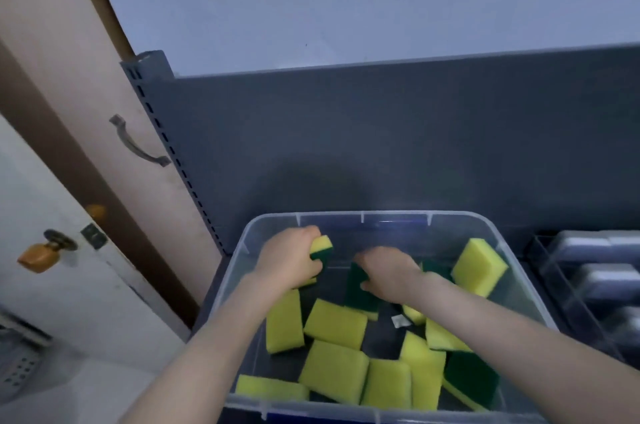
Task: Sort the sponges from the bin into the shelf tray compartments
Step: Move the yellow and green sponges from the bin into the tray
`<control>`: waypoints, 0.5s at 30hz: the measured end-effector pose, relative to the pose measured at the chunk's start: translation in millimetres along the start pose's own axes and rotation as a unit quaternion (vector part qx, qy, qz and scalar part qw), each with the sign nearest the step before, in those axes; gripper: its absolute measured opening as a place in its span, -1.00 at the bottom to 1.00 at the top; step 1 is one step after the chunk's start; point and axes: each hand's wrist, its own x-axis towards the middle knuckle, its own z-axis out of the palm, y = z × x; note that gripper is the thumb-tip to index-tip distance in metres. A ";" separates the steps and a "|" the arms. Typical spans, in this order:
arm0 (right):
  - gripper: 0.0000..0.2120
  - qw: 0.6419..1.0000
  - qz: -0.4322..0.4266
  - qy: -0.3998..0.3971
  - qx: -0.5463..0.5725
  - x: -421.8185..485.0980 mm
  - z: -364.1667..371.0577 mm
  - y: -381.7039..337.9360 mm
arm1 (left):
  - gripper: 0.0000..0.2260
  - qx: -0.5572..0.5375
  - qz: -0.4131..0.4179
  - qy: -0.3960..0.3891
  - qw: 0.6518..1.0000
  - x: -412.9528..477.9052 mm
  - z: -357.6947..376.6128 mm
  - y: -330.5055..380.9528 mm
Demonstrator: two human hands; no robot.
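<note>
A clear plastic bin [363, 217] stands in front of me, holding several yellow sponges with dark green scrub sides. Both my hands are down inside it near its far wall. My left hand [289, 261] grips a yellow-and-green sponge [322, 247], which sticks out past the fingers. My right hand [389, 273] lies palm down on a sponge with its green side up [358, 286], fingers curled over its top edge. A yellow sponge [479, 266] leans against the bin's right wall. Loose sponges [336, 323] cover the bin's near half.
A clear shelf tray [554, 271] with grey items [609, 276] in its compartments sits right of the bin. The grey shelf back panel [381, 146] rises behind. At the left are a slotted upright [180, 167] and a door with a handle [138, 143].
</note>
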 end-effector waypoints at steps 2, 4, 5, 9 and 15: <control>-0.55 0.998 0.031 -0.049 -0.009 6.9 7.1 -12.7 | -0.79 -0.051 -0.003 0.006 0.999 0.9 11.3 -6.9; -0.39 0.995 0.066 -0.068 -0.010 12.9 13.2 -20.6 | -0.82 -0.080 -0.009 0.009 0.997 1.9 18.5 -13.6; -0.30 0.994 0.081 -0.069 -0.011 15.5 15.3 -22.9 | -0.84 -0.086 -0.010 0.014 0.996 2.7 19.7 -16.1; -0.24 0.990 0.126 -0.057 -0.039 22.1 19.9 -30.9 | -0.85 -0.086 0.003 0.038 0.996 7.2 18.2 -18.1; -0.34 0.989 0.146 -0.026 -0.002 6.4 14.1 -38.1 | -0.71 -0.076 0.024 0.029 0.996 5.8 16.4 -14.5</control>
